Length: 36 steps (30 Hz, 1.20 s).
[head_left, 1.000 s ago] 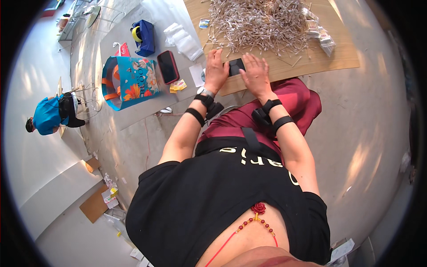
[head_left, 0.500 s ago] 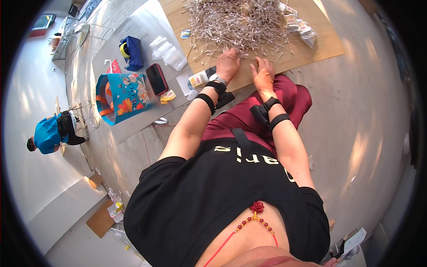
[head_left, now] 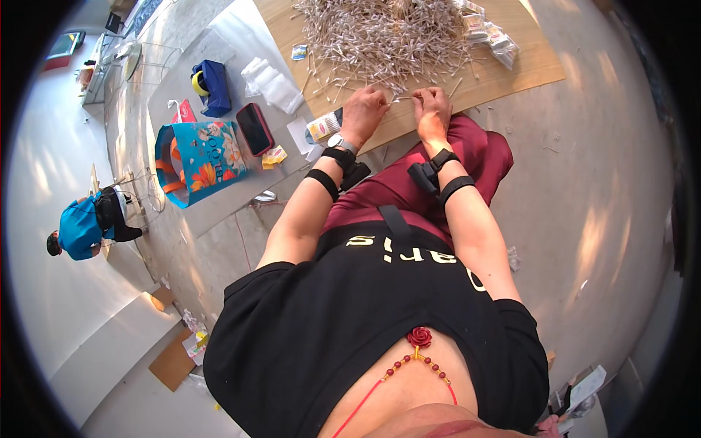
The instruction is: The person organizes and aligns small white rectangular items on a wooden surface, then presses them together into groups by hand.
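A big heap of cotton swabs (head_left: 387, 40) lies on the wooden board, with loose ones scattered along its near edge. At that edge, my left hand (head_left: 364, 115) is closed, its fingertips pinched. My right hand (head_left: 434, 114) faces it a short way to the right, thumb and fingers drawn together. A thin white swab (head_left: 401, 98) spans the gap between both sets of fingertips; its ends are hidden by the fingers. Beside my left wrist lies a clear pack of swabs (head_left: 321, 128) with a dark end.
Filled packs (head_left: 502, 47) sit right of the heap on the board (head_left: 522, 73). On the grey table at left are white plastic bags (head_left: 274, 86), a blue tape dispenser (head_left: 212, 87), a phone (head_left: 255, 129) and a floral bag (head_left: 201, 162). A person in blue (head_left: 82, 225) is far left.
My left hand has drawn back slightly from the heap and to the left. The right hand's spread fingers have closed, and a swab now shows between the hands.
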### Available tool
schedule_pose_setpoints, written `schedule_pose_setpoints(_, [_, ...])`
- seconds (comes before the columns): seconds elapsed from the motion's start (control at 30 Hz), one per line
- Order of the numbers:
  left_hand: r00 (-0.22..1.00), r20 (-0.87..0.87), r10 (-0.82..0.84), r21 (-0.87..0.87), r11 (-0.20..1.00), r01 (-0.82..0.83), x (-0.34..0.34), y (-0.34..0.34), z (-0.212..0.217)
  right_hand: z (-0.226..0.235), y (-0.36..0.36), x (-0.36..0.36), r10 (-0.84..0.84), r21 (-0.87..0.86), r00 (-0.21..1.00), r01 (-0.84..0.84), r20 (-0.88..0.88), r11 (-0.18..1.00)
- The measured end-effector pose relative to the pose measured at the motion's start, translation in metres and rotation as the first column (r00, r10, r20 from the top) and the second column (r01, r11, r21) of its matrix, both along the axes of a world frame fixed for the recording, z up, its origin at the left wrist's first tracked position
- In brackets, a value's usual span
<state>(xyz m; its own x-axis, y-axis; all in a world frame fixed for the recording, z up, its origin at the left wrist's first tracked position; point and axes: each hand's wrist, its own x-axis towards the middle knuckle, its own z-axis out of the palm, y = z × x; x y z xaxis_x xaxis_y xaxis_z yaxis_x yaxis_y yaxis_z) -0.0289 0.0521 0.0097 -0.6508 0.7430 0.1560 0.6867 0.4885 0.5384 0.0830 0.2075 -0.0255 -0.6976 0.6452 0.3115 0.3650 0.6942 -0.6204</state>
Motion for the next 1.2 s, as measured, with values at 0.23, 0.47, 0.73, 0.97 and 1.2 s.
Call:
schedule_pose_setpoints(0.23, [0.999, 0.032, 0.016, 0.015, 1.000, -0.016, 0.002, -0.011, -0.001, -0.002, 0.001, 0.005, 0.054, 0.004, 0.998, -0.054, 0.011, 0.999])
schedule_pose_setpoints(0.47, [0.989, 0.126, 0.083, 0.054, 0.994, -0.090, 0.004, -0.023, -0.002, -0.013, 0.006, 0.010, 0.034, -0.041, 0.997, -0.037, -0.074, 0.998])
schedule_pose_setpoints(0.73, [0.992, 0.104, 0.069, 0.077, 0.994, -0.077, 0.003, -0.024, -0.017, -0.017, 0.006, 0.009, 0.038, -0.010, 0.999, -0.038, -0.028, 0.999])
schedule_pose_setpoints(0.97, [0.998, 0.048, 0.039, 0.132, 0.990, -0.045, -0.002, -0.023, -0.017, -0.015, 0.002, 0.008, 0.029, 0.087, 0.996, -0.036, 0.082, 0.996])
schedule_pose_setpoints(1.2, [0.988, 0.127, 0.083, 0.199, 0.974, -0.108, -0.001, -0.030, 0.000, -0.016, 0.002, 0.009, 0.033, 0.073, 0.995, -0.040, 0.094, 0.997])
